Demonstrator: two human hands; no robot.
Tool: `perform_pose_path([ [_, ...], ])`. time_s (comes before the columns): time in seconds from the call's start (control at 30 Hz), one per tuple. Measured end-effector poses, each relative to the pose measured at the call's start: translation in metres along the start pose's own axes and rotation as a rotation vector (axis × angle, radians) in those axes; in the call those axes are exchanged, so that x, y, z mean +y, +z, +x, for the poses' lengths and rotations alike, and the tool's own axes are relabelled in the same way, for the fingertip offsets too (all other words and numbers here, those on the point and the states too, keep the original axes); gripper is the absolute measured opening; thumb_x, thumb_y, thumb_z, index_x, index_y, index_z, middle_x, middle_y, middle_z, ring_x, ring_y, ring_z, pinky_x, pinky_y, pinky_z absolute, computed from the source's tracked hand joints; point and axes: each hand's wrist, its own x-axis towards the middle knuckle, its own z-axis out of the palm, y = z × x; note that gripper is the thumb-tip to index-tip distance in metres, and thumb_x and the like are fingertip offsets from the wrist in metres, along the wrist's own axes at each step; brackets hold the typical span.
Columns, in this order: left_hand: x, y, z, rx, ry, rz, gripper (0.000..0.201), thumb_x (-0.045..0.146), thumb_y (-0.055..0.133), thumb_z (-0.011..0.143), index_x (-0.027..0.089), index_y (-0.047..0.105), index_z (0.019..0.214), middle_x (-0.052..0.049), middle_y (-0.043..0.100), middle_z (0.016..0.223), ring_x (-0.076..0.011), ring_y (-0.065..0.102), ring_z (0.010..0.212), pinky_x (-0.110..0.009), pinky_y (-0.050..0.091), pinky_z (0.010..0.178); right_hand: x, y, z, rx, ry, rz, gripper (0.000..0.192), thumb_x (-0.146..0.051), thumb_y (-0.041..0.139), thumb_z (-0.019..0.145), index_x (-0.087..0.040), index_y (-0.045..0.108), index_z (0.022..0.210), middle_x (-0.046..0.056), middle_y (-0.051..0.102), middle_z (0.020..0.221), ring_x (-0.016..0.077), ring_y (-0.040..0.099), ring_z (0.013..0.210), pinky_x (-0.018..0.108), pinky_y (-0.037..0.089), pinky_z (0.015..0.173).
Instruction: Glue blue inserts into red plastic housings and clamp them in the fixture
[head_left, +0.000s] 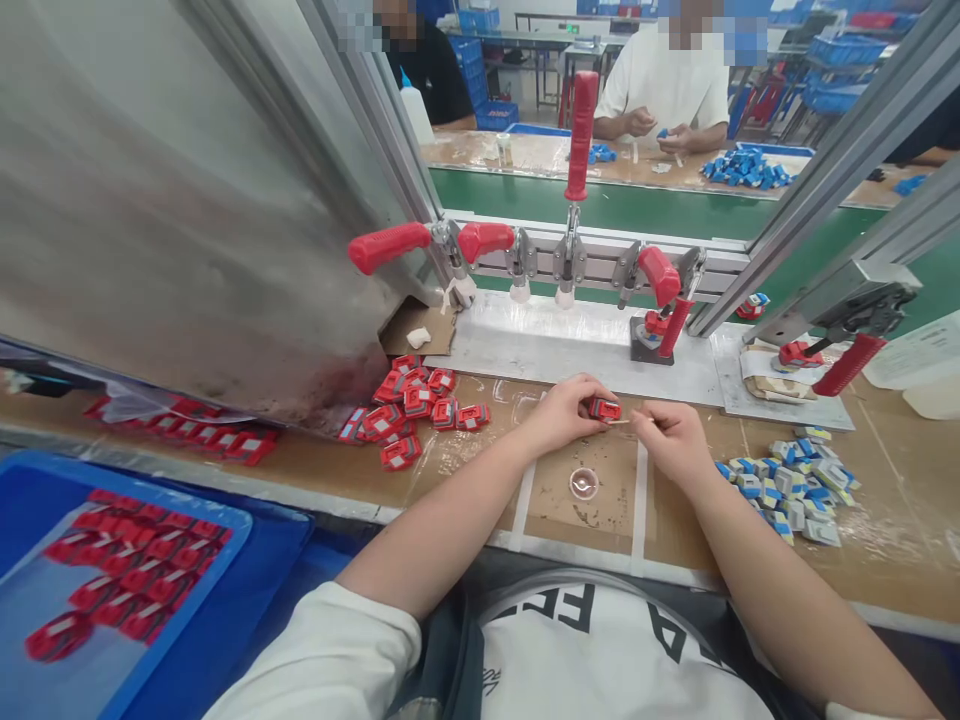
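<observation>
My left hand [571, 408] is closed around a small red and dark plastic part [605, 410] above the middle of the bench. In my right hand [671, 437] a thin pale stick [619, 421] is pinched, its tip reaching to the lower edge of that part. Below both hands sits a small round clear cup [584, 484] on the cardboard-covered top. Left of my left hand lies a heap of similar red parts [416, 400]. To the right of my right hand is a pile of small white, blue and yellow pieces [791, 485].
Red-handled toggle clamps [576, 140] line a metal rail behind my hands; one presses on a red part in a dark block [651, 340]. Another clamp [847, 365] stands at right. A blue tray [217, 560] with red parts is at lower left. People work across the green belt [517, 200].
</observation>
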Motion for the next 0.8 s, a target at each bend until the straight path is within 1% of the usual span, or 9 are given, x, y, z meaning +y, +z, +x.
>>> perform_pose_path([
  [0.07,0.0017,-0.0002,-0.0005,-0.004,0.008,0.007,0.027,0.017,0.078,0.074,0.020,0.076,0.101,-0.003,0.063,0.105,-0.0125,0.061,0.079,-0.024,0.048,0.069,0.0023,-0.0006,0.0042,0.097,0.065,-0.010,0.039,-0.037,0.054,0.084,-0.022,0.034,0.054,-0.005,0.026,0.054,0.0096,0.026,0.054,0.026,0.021,0.051],
  [0.13,0.0035,-0.0004,-0.0010,-0.007,0.017,0.015,0.028,0.016,0.078,0.075,0.020,0.076,0.102,-0.003,0.064,0.105,-0.0127,0.061,0.080,-0.025,0.048,0.070,0.0041,0.0011,0.0068,0.116,0.090,-0.014,0.037,-0.039,0.054,0.084,-0.021,0.038,0.054,-0.005,0.029,0.054,0.0101,0.028,0.054,0.026,0.023,0.052],
  [0.27,0.0061,-0.0001,-0.0013,-0.004,0.018,0.046,0.029,0.014,0.078,0.074,0.020,0.075,0.102,-0.003,0.065,0.105,-0.0125,0.061,0.079,-0.025,0.048,0.070,0.0063,0.0057,0.0079,0.086,0.099,-0.031,0.037,-0.040,0.054,0.083,-0.021,0.040,0.055,-0.004,0.031,0.055,0.0103,0.030,0.055,0.026,0.024,0.053],
  [0.43,0.0051,0.0010,-0.0011,0.000,0.019,0.066,0.028,0.014,0.076,0.074,0.020,0.075,0.101,-0.003,0.065,0.105,-0.0119,0.060,0.077,-0.025,0.049,0.071,0.0083,0.0079,0.0069,0.053,0.100,-0.042,0.039,-0.041,0.053,0.083,-0.022,0.035,0.055,-0.005,0.028,0.056,0.0100,0.028,0.055,0.026,0.022,0.053],
  [0.6,0.0038,0.0008,-0.0011,-0.003,0.010,0.068,0.027,0.017,0.077,0.075,0.020,0.076,0.102,-0.004,0.065,0.107,-0.0128,0.061,0.078,-0.026,0.050,0.072,0.0074,0.0058,0.0067,0.048,0.095,-0.056,0.038,-0.038,0.053,0.081,-0.023,0.029,0.055,-0.005,0.024,0.056,0.0092,0.025,0.055,0.025,0.019,0.052],
  [0.8,0.0033,0.0003,-0.0007,-0.013,0.009,0.063,0.027,0.018,0.078,0.076,0.020,0.076,0.103,-0.004,0.065,0.108,-0.0133,0.062,0.081,-0.026,0.050,0.073,0.0079,-0.0006,0.0071,0.031,0.126,-0.087,0.035,-0.034,0.052,0.077,-0.023,0.027,0.054,-0.005,0.022,0.055,0.0093,0.023,0.055,0.026,0.017,0.051],
])
